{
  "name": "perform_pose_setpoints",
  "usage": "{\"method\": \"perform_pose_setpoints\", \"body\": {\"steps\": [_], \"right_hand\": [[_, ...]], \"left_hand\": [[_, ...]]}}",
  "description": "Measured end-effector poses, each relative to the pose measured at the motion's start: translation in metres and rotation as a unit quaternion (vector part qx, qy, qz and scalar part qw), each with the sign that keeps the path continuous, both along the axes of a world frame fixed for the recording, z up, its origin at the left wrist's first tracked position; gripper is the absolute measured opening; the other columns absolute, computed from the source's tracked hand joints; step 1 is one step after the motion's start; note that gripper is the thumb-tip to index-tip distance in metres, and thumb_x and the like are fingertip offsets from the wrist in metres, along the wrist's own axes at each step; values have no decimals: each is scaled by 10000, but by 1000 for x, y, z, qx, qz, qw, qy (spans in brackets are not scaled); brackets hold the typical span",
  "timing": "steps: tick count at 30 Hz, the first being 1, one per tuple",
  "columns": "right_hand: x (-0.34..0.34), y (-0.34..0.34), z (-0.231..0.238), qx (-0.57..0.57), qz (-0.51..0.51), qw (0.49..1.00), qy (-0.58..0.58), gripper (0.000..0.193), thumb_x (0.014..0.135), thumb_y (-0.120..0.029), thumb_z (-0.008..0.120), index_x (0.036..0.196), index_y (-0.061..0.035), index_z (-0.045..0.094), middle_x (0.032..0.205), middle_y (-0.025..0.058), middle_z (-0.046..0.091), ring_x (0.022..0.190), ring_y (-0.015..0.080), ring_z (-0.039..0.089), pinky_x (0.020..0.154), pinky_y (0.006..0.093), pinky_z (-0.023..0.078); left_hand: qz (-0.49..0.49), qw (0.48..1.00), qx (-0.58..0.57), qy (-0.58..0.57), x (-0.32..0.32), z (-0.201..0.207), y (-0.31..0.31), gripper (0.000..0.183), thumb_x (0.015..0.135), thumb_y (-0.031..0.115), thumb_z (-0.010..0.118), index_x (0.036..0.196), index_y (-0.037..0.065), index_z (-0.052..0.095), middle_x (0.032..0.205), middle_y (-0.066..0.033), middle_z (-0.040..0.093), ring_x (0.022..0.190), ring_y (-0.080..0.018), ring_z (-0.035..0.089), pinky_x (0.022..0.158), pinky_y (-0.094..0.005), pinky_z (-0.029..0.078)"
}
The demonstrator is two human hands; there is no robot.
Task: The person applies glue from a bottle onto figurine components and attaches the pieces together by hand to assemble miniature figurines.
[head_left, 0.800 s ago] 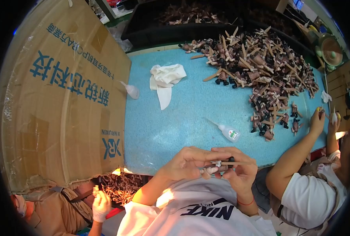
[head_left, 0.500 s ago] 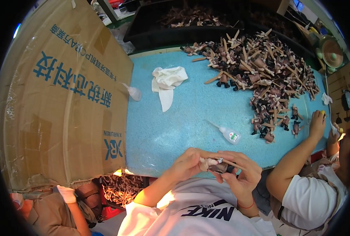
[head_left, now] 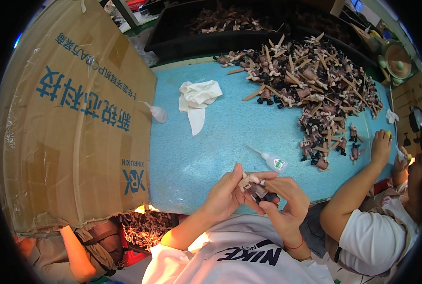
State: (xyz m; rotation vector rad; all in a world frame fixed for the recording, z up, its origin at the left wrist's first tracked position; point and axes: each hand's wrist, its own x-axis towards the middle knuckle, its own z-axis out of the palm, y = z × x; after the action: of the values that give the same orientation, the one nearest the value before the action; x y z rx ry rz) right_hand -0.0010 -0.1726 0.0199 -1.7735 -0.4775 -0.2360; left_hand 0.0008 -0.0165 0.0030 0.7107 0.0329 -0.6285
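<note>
Figurine [head_left: 255, 189] is pinched by left hand [head_left: 222, 196] and right hand [head_left: 289, 203], while a black bin [head_left: 185, 49] holds brown pieces [head_left: 230, 23].

Two bare hands hold a small figurine [head_left: 255, 188] at the lower centre of the frame.
The left hand [head_left: 224, 195] grips its pale upper end and the right hand [head_left: 289, 204] is at its dark legs, just in front of the near edge of a blue tabletop [head_left: 211, 156]. Just above the right hand lies a translucent squeeze bottle [head_left: 275, 163]; left of centre, a second bottle [head_left: 158, 114] rests beside a crumpled white cloth [head_left: 197, 97]. A heap of similar figurines [head_left: 310, 87] fills the upper right, below a black tray [head_left: 187, 49]. A cardboard box [head_left: 85, 142] stands along the left, and a co-worker's arm [head_left: 353, 189] reaches in at right.
</note>
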Motion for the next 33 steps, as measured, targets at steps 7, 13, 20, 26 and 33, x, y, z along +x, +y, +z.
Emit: {"method": "perform_pose_setpoints", "body": {"steps": [7,13,20,26,33], "right_hand": [[0,-1,-13,-20,-2,993,-115,300,615,-8,712,889,10,593,953,154,633,865,311,595,734,374,496],[-1,-1,-23,5,-4,991,-137,367,576,27,728,916,-18,597,1019,170,610,888,340,584,751,400,493],[-6,-1,-27,39,5,993,-116,340,637,50,689,942,-58,586,1087,231,558,958,321,566,779,371,489],[-6,1,-29,74,-9,988,-135,366,589,-5,758,927,-28,619,1077,248,562,930,350,603,752,366,507],[-7,-1,-33,77,-5,987,-143,368,591,-35,765,936,-39,638,1091,257,556,943,349,601,764,362,506]], "left_hand": [[57,986,107,-119,-4,6,2,763,888,581,247,1215,-78,446,1104,-203,569,893,-244,618,734,-314,512],[62,963,151,-213,-8,9,4,778,858,615,301,1310,-15,372,1065,-127,584,809,-133,569,683,-248,488],[61,947,180,-257,-11,24,5,824,847,630,305,1386,13,218,1117,-125,561,920,-140,545,801,-256,441],[31,974,34,-222,-12,15,6,779,884,534,387,1403,13,129,1263,-160,448,1083,-192,489,911,-291,389],[25,982,-12,-186,-13,20,11,732,820,338,496,1384,-16,190,1219,-308,439,1164,-318,461,958,-365,367]]}}
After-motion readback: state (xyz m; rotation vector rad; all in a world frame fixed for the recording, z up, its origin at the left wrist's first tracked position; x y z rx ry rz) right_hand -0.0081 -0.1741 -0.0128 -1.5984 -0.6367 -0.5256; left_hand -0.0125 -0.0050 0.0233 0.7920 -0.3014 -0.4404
